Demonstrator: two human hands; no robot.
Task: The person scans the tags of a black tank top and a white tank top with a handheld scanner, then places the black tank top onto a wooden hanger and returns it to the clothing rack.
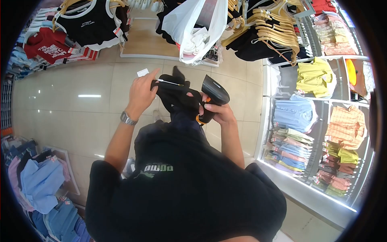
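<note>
My left hand (pixel 142 93) pinches a small black garment (pixel 175 93) near a white tag pin, with a white tag (pixel 142 73) sticking up above the fingers. A steel wristwatch (pixel 127 118) sits on that wrist. My right hand (pixel 217 113) grips a black handheld barcode scanner (pixel 213 94) with an orange trigger, its head right beside the garment. Both hands are held out in front of my chest over the tiled floor.
A white plastic bag (pixel 197 28) hangs from a rack ahead, among black tops on wooden hangers (pixel 266 28). Lit shelves (pixel 322 133) with folded shirts run along the right. Racks of red, black and blue clothes (pixel 44 181) stand left.
</note>
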